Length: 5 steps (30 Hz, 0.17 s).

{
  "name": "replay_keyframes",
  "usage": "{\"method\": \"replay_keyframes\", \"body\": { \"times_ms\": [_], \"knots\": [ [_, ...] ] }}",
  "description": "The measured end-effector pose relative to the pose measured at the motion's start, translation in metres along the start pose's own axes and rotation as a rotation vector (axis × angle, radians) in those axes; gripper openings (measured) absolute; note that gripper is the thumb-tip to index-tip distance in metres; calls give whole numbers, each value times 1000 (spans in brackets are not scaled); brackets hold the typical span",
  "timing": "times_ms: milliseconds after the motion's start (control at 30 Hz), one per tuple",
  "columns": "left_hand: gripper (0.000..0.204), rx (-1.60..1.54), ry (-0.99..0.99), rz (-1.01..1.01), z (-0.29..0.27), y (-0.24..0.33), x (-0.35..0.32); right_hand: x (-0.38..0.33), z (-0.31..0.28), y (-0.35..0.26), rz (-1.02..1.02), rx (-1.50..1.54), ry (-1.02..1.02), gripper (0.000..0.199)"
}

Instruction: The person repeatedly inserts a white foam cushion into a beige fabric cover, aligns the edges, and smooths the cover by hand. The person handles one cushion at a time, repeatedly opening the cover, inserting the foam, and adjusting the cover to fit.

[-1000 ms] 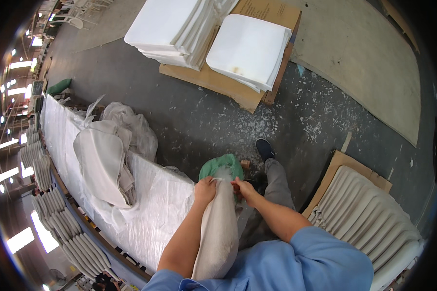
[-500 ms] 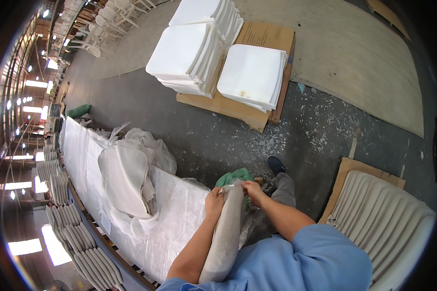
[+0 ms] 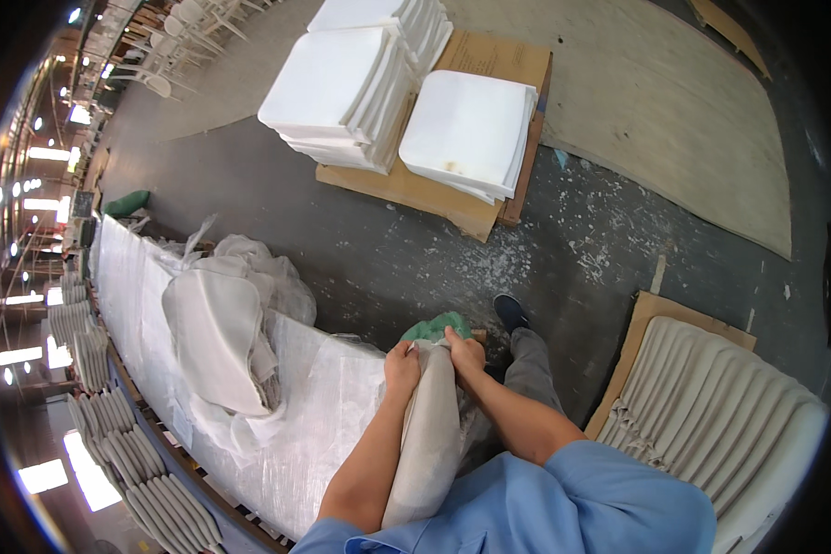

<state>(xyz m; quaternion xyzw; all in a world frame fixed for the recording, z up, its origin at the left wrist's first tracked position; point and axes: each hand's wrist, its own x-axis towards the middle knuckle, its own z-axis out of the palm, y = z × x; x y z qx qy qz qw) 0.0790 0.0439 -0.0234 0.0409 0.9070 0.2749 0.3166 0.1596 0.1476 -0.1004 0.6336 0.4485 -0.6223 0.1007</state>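
Observation:
A light grey fabric-covered seat cushion [image 3: 422, 452] stands on its edge against my body, its far end between my two hands. My left hand [image 3: 402, 369] is closed on the cover's fabric at the left of that end. On the right side, my right hand [image 3: 464, 352] is closed on the same end of the cover, with its thumb pointing forward. What the fingertips pinch is partly hidden. Just beyond my hands lies a green bag [image 3: 439, 328]. To the left, loose grey fabric covers [image 3: 214, 337] lie heaped on a plastic-wrapped table [image 3: 314, 443].
White foam pads [image 3: 466, 129] are stacked on cardboard [image 3: 406, 198] ahead. A row of finished-looking cushions [image 3: 711, 397] stands at the right on more cardboard. More cushion stacks [image 3: 157, 480] line the left. Crumpled clear plastic [image 3: 277, 277] sits beside the covers. Foam scraps litter the floor.
My right hand has moved inward, closer to my left hand, and turned its thumb forward. Both hands still grip the cover's end. The view has shifted slightly.

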Motion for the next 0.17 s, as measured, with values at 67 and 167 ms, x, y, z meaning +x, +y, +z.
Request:
{"method": "replay_keyframes", "body": {
  "times_ms": [67,167],
  "knots": [
    [27,42,17,-11,8,-15,10,-1,2,-3,50,-109,-58,58],
    [29,92,25,44,24,-15,22,11,-3,3,64,-107,-38,59]
  ]
}}
